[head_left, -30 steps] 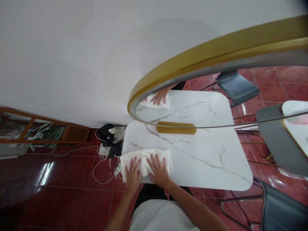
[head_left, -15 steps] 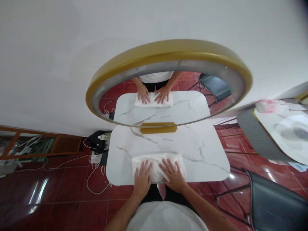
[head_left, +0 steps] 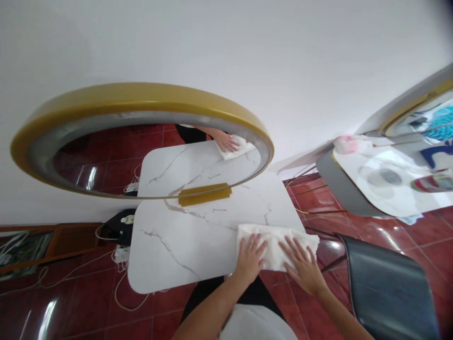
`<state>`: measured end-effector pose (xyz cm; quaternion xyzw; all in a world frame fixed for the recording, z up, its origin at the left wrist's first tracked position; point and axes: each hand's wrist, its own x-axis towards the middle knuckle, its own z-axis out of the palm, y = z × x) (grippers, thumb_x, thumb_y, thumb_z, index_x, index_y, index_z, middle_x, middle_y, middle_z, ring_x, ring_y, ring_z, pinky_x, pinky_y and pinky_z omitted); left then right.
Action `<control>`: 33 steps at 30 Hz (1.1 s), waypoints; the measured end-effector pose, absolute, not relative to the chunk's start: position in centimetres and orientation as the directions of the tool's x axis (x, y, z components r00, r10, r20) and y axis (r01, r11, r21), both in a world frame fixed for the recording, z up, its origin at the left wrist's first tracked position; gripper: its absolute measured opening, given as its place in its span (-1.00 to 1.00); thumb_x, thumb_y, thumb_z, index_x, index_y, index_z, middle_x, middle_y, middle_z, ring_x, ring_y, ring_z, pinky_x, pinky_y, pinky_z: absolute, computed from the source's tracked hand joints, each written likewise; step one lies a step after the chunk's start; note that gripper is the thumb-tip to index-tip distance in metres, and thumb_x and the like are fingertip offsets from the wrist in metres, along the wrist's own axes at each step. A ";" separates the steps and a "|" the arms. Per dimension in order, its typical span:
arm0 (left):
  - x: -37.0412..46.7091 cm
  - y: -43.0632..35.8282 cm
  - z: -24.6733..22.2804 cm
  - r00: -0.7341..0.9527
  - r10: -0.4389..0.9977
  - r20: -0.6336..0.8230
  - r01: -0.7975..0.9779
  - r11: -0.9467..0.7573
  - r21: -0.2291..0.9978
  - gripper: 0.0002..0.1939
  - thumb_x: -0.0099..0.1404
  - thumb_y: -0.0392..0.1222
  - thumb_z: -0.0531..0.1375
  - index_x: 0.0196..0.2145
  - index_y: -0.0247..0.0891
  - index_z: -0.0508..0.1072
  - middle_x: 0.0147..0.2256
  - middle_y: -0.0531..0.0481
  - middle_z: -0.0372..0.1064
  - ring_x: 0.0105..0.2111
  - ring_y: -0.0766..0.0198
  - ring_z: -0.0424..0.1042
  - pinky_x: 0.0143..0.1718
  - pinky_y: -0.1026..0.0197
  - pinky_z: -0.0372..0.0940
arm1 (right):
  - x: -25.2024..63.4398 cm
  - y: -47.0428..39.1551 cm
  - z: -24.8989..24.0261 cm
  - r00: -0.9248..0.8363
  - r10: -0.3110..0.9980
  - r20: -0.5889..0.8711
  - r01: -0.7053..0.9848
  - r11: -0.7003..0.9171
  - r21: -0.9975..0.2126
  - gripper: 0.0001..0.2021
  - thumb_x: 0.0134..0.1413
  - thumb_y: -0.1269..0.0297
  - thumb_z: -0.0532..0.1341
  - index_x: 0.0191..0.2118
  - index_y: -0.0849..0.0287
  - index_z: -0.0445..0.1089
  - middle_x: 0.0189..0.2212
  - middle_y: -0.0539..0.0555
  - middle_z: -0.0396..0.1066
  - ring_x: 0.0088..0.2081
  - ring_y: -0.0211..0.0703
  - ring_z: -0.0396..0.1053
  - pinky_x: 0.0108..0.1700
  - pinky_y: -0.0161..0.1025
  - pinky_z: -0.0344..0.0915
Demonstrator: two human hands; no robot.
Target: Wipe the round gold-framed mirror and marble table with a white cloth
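A folded white cloth point(head_left: 274, 236) lies flat at the right end of the white marble-patterned table point(head_left: 170, 236), its right edge reaching past the tabletop's side. My left hand point(head_left: 250, 257) presses on the cloth's left part, palm down with the fingers spread. On its right part rests my right hand point(head_left: 302, 267), also flat with fingers apart. Neither hand grasps the cloth. Behind the table, an oval gold-framed mirror point(head_left: 148, 97) reflects one hand on the cloth.
A gold bracket point(head_left: 205, 193) sits at the table's back below the mirror. A black chair point(head_left: 389, 283) stands at right, close to my right arm. Beyond it is a second table point(head_left: 382, 189) holding several items. White cables point(head_left: 122, 302) lie on the red tiled floor at left.
Both hands and the cloth under them have slid from the table's front middle to its right end. My view has shifted to the right. The fingers stay spread flat.
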<state>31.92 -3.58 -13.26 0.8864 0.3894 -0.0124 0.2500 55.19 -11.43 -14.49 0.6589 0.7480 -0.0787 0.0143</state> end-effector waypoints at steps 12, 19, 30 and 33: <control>36.5 9.5 -14.3 0.544 0.820 -0.180 0.828 -0.488 0.277 -0.33 0.28 -0.12 0.08 0.28 0.03 -0.09 0.32 0.03 -0.22 0.28 0.03 -0.15 0.18 -0.20 -0.05 | 55.4 4.7 -15.0 -0.021 0.998 -0.059 0.998 0.017 -0.060 -0.43 0.24 0.13 -0.10 0.31 -0.12 -0.32 0.34 -0.03 -0.37 0.32 0.02 -0.35 0.21 0.27 -0.30; 37.8 16.6 -14.5 0.504 0.837 -0.211 0.856 -0.453 0.250 -0.38 0.27 -0.14 0.07 0.26 -0.05 0.01 0.31 -0.03 -0.17 0.27 0.01 -0.12 0.18 -0.16 -0.01 | 55.1 12.1 -15.7 0.031 0.995 -0.093 0.995 -0.040 -0.092 -0.44 0.24 0.08 -0.12 0.31 -0.07 -0.27 0.34 0.01 -0.34 0.31 0.08 -0.31 0.16 0.34 -0.20; 35.7 7.9 -14.2 0.577 0.800 -0.166 0.807 -0.525 0.272 -0.33 0.30 -0.13 0.00 0.30 -0.04 -0.17 0.33 0.03 -0.30 0.31 0.06 -0.27 0.22 -0.19 -0.18 | 55.0 2.9 -14.6 -0.005 0.995 -0.096 0.992 -0.007 -0.124 -0.42 0.25 0.15 -0.14 0.31 -0.09 -0.40 0.34 -0.04 -0.36 0.33 0.00 -0.37 0.23 0.26 -0.37; 34.1 2.3 -14.3 0.631 0.755 -0.179 0.767 -0.571 0.294 -0.33 0.32 -0.11 -0.03 0.31 -0.05 -0.22 0.33 0.03 -0.32 0.31 0.05 -0.29 0.23 -0.20 -0.22 | 55.0 -2.8 -14.6 -0.035 0.991 -0.130 0.989 0.016 -0.146 -0.40 0.21 0.13 -0.10 0.31 -0.15 -0.36 0.33 -0.07 -0.29 0.33 -0.02 -0.37 0.25 0.21 -0.37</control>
